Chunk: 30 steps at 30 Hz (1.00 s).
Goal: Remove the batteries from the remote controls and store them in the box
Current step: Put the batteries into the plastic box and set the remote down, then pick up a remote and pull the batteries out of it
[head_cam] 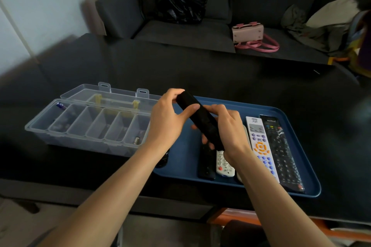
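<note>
Here both hands [166, 118] [226, 126] grip a black remote [200, 119] above the dark table [200, 70], sofa [180, 32] behind.

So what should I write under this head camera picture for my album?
Both hands, left hand and right hand, hold a black remote over the blue tray, beside the open box.

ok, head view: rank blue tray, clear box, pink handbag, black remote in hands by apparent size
1. blue tray
2. clear box, lid open, close to the tray
3. black remote; pink handbag looks similar, but it is farther back, so unranked
</note>
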Tool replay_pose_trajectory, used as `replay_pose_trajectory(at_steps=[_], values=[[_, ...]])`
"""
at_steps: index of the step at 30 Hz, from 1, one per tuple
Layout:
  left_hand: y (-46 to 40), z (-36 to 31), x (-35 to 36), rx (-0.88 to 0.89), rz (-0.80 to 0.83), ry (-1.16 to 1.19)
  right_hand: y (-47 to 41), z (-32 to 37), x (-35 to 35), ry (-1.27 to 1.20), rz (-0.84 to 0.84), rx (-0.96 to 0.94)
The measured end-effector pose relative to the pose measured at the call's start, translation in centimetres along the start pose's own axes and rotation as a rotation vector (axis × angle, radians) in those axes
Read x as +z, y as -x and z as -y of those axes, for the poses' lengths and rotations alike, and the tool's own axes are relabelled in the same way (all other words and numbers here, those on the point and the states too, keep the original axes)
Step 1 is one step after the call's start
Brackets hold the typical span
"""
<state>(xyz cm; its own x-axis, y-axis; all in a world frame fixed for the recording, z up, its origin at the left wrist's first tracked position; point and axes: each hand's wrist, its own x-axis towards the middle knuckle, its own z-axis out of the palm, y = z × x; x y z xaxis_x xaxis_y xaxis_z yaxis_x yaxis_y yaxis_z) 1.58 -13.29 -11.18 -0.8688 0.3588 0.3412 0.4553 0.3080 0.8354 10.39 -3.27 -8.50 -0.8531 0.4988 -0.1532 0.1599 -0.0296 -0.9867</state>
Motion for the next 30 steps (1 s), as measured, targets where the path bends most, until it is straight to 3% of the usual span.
replay_pose_trajectory(at_steps=[14,20,25,30], values=[[0.3,-0.1,1.0,0.031,0.012,-0.069,-0.1,0.6,-0.1,0.058,-0.019,-0.040],[0.3,0.0,-0.2,0.054,0.087,-0.087,-0.2,0.7,-1.3,-0.191,0.201,0.167],[1.7,-0.1,-2.2,0.146,0.096,-0.380,0.2,0.2,-0.5,-0.160,0.121,0.134],[2.1,0.7,-5.3,0.331,0.230,-0.829,0.6,-0.5,0.9,0.336,0.000,-0.024]])
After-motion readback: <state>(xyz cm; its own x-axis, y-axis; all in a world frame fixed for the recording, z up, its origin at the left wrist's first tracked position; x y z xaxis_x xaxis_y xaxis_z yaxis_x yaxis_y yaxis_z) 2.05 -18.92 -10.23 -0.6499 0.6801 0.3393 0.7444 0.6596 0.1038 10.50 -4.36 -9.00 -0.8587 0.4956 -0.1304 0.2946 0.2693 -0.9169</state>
